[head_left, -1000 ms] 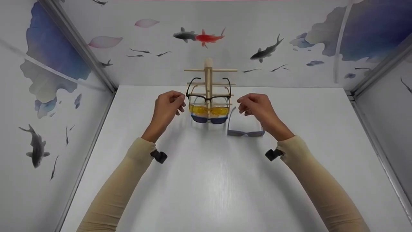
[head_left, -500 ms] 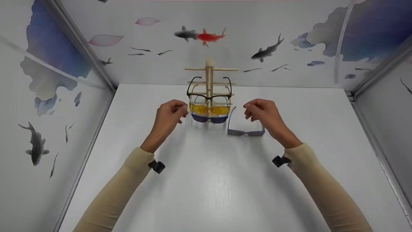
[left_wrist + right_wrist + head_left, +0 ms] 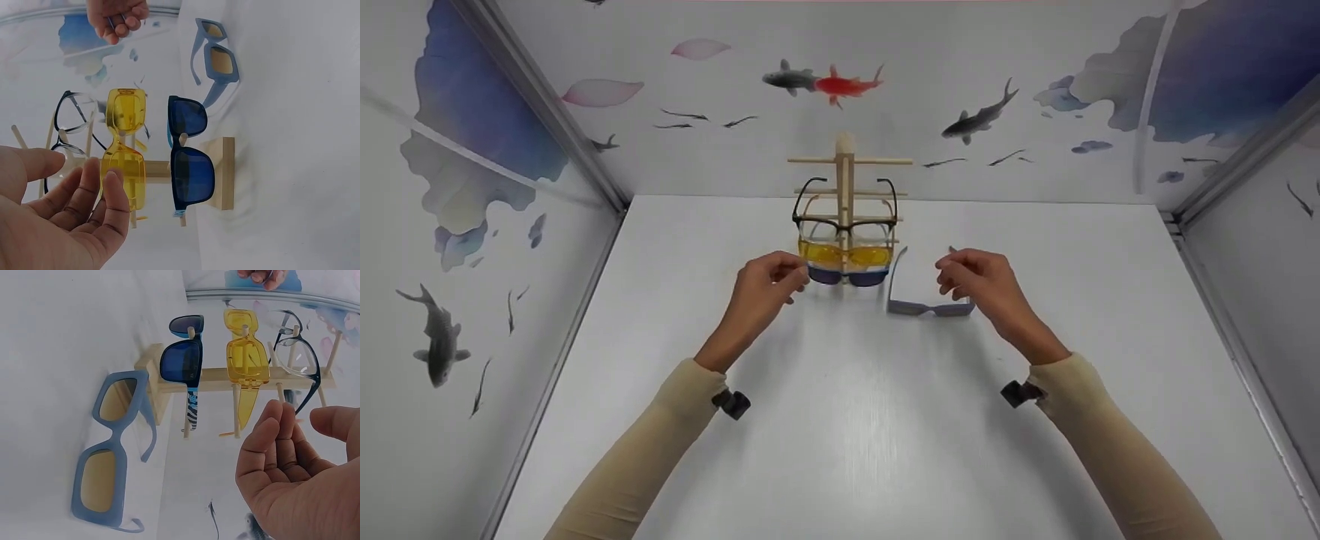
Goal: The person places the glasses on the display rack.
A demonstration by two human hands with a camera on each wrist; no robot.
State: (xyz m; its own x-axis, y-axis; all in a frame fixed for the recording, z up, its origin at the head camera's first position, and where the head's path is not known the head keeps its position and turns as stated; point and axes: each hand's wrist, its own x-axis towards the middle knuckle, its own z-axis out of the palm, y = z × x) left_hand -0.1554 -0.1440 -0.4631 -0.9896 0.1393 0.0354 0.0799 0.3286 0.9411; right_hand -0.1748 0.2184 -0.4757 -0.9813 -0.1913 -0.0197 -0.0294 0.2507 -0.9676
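My left hand [image 3: 771, 289] hangs beside the eyewear stand's left edge, fingers loosely bent and holding nothing. In the left wrist view its fingertips overlap the yellow glasses [image 3: 125, 174]. My right hand [image 3: 979, 281] is over the blue-grey sunglasses [image 3: 930, 308], which lie with temples extended on the table to the right of the stand. Its thumb and fingers [image 3: 256, 455] are apart, with nothing between them. On the wooden stand [image 3: 846, 176] hang black-framed clear glasses [image 3: 301, 357], the yellow glasses below them, and dark blue sunglasses [image 3: 181, 360] lowest, with zebra-patterned temples.
The stand's top peg [image 3: 885, 161] bears no glasses. Behind it rises a white wall [image 3: 915, 45] with painted fish, and side panels [image 3: 510, 247] flank the white table [image 3: 847, 420]. A small black camera [image 3: 733, 403] sits at each cuff.
Both hands have come down and nearer to me. The left has shifted slightly right, towards the lower glasses; the right has moved outward over the blue-grey sunglasses. All the glasses stay put.
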